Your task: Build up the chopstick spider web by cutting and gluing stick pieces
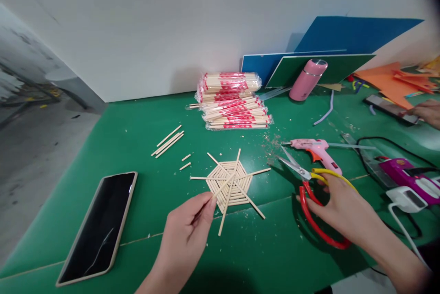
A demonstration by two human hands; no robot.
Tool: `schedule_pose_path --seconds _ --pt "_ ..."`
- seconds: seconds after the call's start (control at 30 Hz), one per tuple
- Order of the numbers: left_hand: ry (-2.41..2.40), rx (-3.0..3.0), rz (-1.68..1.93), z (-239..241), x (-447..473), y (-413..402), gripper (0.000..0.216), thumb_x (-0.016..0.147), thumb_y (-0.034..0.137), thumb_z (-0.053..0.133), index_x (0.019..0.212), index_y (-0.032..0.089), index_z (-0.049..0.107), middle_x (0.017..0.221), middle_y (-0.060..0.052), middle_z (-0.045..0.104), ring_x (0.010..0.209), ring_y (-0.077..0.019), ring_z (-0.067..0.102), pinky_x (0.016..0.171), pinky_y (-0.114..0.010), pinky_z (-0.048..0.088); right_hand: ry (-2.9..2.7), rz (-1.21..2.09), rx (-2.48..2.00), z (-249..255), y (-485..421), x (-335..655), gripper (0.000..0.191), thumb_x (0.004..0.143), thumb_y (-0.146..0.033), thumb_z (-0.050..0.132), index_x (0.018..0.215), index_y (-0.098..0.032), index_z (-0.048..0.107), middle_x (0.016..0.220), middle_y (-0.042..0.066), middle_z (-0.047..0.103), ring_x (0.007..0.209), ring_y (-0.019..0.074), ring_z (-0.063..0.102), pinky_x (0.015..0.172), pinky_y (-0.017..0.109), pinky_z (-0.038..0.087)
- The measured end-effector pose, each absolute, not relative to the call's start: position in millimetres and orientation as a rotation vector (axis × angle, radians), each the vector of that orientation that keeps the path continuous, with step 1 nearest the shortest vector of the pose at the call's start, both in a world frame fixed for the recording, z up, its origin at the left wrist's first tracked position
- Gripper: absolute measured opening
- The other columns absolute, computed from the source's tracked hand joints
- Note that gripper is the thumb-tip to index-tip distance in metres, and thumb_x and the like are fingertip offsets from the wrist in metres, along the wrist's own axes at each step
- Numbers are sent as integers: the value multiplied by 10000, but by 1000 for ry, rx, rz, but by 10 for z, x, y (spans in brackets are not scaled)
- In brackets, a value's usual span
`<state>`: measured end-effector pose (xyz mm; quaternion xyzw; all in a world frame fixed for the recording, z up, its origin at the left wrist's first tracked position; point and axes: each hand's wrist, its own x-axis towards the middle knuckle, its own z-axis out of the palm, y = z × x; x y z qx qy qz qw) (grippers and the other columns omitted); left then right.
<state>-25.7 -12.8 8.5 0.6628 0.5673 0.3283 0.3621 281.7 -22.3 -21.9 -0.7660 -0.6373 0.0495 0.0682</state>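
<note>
On the green table lies a web-shaped piece point(237, 188) made of thin wooden sticks, with long spokes crossing and shorter sticks set in hexagonal rings. My left hand point(187, 230) is closed in a pinch on a wooden stick point(222, 188) that slants across the web's middle; whether that stick touches the web I cannot tell. My right hand point(343, 204) is on the handles of a pair of scissors point(304, 174), one red and one yellow. Their blades are spread and point toward the web. Behind them lies a pink glue gun point(318, 148) with a clear glue stick in it.
Loose sticks point(168, 142) and two short cut pieces point(185, 162) lie left of the web. A phone point(99, 225) rests front left. Wrapped chopsticks point(233, 101), a pink bottle point(308, 80) and boards point(323, 71) stand behind. Another person's hand point(428, 113) is at far right, near a purple device point(407, 177).
</note>
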Motion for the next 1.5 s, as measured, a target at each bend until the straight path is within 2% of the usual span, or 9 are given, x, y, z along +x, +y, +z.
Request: schedule_pose_path --seconds 0.1,0.2,0.33,0.47,0.7,0.87,1.03,1.23,1.5 --pt "1454 2119 845 70 -206 -116 183 839 241 415 809 171 581 668 -10 575 585 -123 502 541 -234 373 -1994 56 -2292 -214 -283 2886 678 652 -598 513 1086 -77 484 1027 187 584 943 327 559 752 429 468" --pt "1419 2432 762 56 -138 -103 215 850 196 366 833 161 578 643 -18 576 551 -133 488 531 -259 340 -2020 -55 -2204 -42 -337 2821 545 703 -588 471 998 -135 544 983 147 608 892 319 576 707 432 471" --pt "1369 2645 608 20 -51 -117 234 850 167 350 824 159 583 645 -28 582 567 -148 502 545 -280 309 -2018 -50 -1739 239 -344 2418 304 798 -374 471 1040 -202 535 1010 77 599 947 237 544 808 379 427" --pt "1328 2732 510 -24 -10 -175 214 845 163 361 845 164 575 631 -14 563 560 -154 481 554 -295 279 -2340 169 -1380 294 -284 1912 271 800 -235 495 1067 -238 544 1069 36 575 1001 209 480 839 371 371" --pt "1315 2707 517 -100 -26 -199 205 825 126 359 862 164 557 623 -2 543 548 -151 464 545 -294 252 -2519 443 -1384 53 -199 1679 222 864 -187 370 959 -198 570 781 38 559 722 157 467 625 282 358" --pt "1316 2654 423 -91 -44 -200 215 818 127 336 764 173 539 605 -9 520 525 -148 439 532 -290 246 -2510 505 -1399 -37 -202 1668 223 875 -187 337 884 -183 560 726 22 533 667 149 447 599 270 327" --pt "1316 2613 389 -74 -43 -204 212 816 128 328 752 177 523 616 -13 520 527 -149 426 539 -291 244 -2485 472 -1410 -37 -187 1642 240 880 -220 335 803 -189 560 675 13 529 634 148 437 578 276 284" --pt "1358 2562 347 -92 -33 -212 199 804 111 344 758 185 523 636 -13 538 555 -161 451 556 -300 255 -2475 512 -1426 -52 -187 1642 247 879 -212 328 830 -191 569 680 22 548 651 152 463 588 275 281" --pt "1452 2622 470 -98 -19 -201 208 819 138 358 789 170 561 608 -17 556 516 -159 446 534 -299 255 -2378 463 -1473 -51 -214 1578 252 868 -215 343 776 -180 576 649 22 570 609 143 488 586 275 288"
